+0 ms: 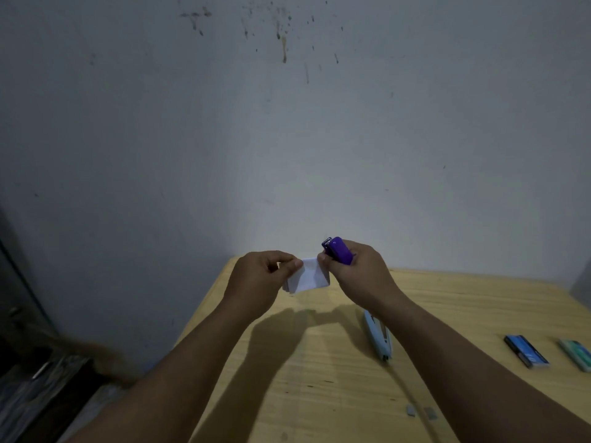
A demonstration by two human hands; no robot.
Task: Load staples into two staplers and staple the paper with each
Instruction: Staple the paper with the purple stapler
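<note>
Head: hands pinch paper (309,275) & purple stapler (339,251) over wood table (319,378), stained wall (287,123).

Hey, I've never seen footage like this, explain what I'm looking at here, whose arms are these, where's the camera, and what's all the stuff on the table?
There is no machine here: these are a person's two bare arms, filmed by one wide-angle camera worn on their head, looking forward and down.

The left hand pinches a small folded white paper in the air. The right hand has its grip around a purple stapler, held at the paper's right edge.

Below them is a pale wooden table against a stained wall. On the table lie a light blue stapler, partly hidden under the right forearm, a blue staple box, a green one at the right edge, and small grey pieces, probably loose staples.
</note>
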